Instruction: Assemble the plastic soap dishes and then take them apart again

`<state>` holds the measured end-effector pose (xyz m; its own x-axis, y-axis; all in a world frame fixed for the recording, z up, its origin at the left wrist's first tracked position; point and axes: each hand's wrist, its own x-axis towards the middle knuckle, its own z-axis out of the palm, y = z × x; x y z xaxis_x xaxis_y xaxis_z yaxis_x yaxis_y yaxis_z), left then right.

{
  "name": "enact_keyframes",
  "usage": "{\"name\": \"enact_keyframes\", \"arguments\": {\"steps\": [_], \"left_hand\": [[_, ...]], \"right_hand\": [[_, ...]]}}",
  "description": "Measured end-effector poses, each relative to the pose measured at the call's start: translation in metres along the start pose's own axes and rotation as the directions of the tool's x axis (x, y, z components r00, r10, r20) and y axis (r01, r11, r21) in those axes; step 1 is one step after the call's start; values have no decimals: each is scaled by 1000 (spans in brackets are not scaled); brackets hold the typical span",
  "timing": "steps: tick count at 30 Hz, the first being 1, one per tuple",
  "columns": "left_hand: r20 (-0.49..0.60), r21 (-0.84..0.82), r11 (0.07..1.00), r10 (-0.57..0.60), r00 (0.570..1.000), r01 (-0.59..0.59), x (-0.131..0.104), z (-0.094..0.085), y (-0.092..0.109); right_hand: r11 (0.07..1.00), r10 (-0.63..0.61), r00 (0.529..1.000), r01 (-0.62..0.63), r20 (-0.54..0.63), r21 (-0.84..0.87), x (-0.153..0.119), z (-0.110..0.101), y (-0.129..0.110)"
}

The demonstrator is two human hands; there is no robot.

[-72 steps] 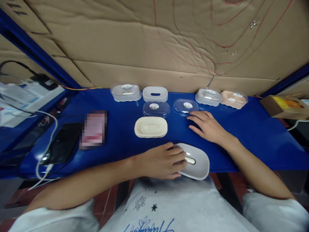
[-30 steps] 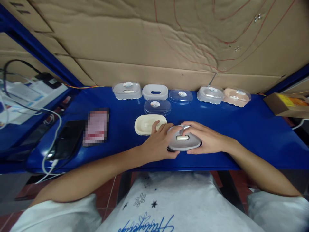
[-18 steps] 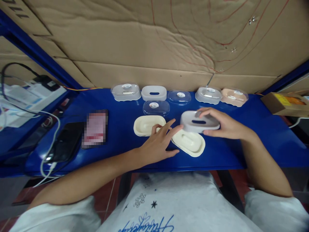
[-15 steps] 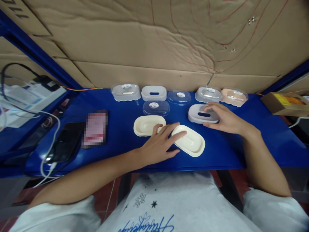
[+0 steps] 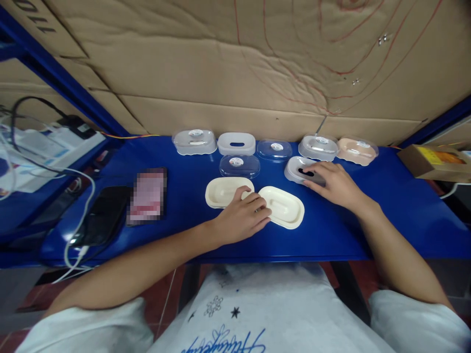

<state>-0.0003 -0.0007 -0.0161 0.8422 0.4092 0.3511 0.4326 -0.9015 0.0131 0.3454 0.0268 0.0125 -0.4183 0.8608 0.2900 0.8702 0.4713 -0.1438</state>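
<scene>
Two cream oval trays lie side by side on the blue table (image 5: 331, 235). My left hand (image 5: 245, 215) is between the left tray (image 5: 222, 191) and the right tray (image 5: 285, 208), fingers curled, fingertips near the right tray's left end; whether they press on it I cannot tell. My right hand (image 5: 333, 181) has its thumb and fingers on the right part of a grey oval cover (image 5: 296, 169) with a dark slot. Behind the left tray sits a clear lid (image 5: 239, 166) with a round sticker.
Along the cardboard wall stand a lidded grey box (image 5: 195, 143), a grey cover (image 5: 236, 143), a clear lid (image 5: 274, 150), another lidded grey box (image 5: 318, 147) and a peach box (image 5: 356, 150). Phones (image 5: 147, 196) and cables are left, a carton (image 5: 434, 162) right.
My left hand's fingers have curled in and drawn back from over the right tray, which sits slightly further left and back. My right hand and the grey cover have shifted slightly left.
</scene>
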Motion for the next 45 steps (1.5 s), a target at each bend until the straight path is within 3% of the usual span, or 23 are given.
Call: {"name": "enact_keyframes", "arguments": {"steps": [6, 10, 13, 15, 17, 19, 22, 24, 26, 29, 31, 34, 37, 40, 45], "left_hand": [[-41, -3, 998, -59, 997, 59, 1, 4, -3], [-52, -14, 999, -30, 998, 29, 1, 5, -5], [-17, -34, 992, 124, 992, -124, 0, 1, 1], [-23, -46, 959, 278, 960, -279, -1, -5, 9], [-72, -27, 921, 387, 919, -389, -3, -14, 18], [-145, 2, 908, 416, 898, -420, -4, -24, 24], [-328, 30, 941, 328, 886, -337, -5, -36, 21], [-438, 53, 973, 226, 870, -226, -3, -38, 14], [-480, 75, 990, 139, 866, -117, 0, -36, 6], [-473, 98, 994, 92, 876, -51, 4, -31, -1], [-467, 109, 993, 98, 879, -53, 4, -28, -2], [-451, 125, 991, 104, 886, -52, 4, -25, -2], [-432, 118, 992, 92, 897, -45, 3, -23, -1], [-421, 91, 995, 80, 903, -46, 3, -21, -2], [-387, 58, 998, 60, 920, -41, 2, -19, -2]], "right_hand": [[1000, 12, 989, -10, 150, -17, -7, -16, 6], [1000, 17, 988, -13, 156, -23, -8, -17, 9], [998, -41, 991, 34, 124, 60, -5, -14, 3], [982, -112, 986, 91, 122, 166, -3, -13, -7], [945, -190, 972, 143, 139, 294, -2, -15, -19], [890, -258, 952, 170, 162, 423, -2, -17, -30], [789, -308, 946, 193, 103, 583, -4, -17, -39], [739, -242, 970, 177, 10, 650, -7, -16, -39], [673, -172, 984, 144, -36, 725, -9, -14, -39], [562, -188, 982, 135, -33, 816, -12, -10, -43], [583, -191, 981, 143, -36, 800, -12, -7, -47], [698, -152, 983, 178, -99, 694, -12, -2, -51], [784, -198, 963, 268, -183, 560, -11, -2, -52], [818, -245, 947, 317, -208, 480, -10, -3, -52], [830, -230, 955, 292, -185, 476, -10, -2, -50]]}}
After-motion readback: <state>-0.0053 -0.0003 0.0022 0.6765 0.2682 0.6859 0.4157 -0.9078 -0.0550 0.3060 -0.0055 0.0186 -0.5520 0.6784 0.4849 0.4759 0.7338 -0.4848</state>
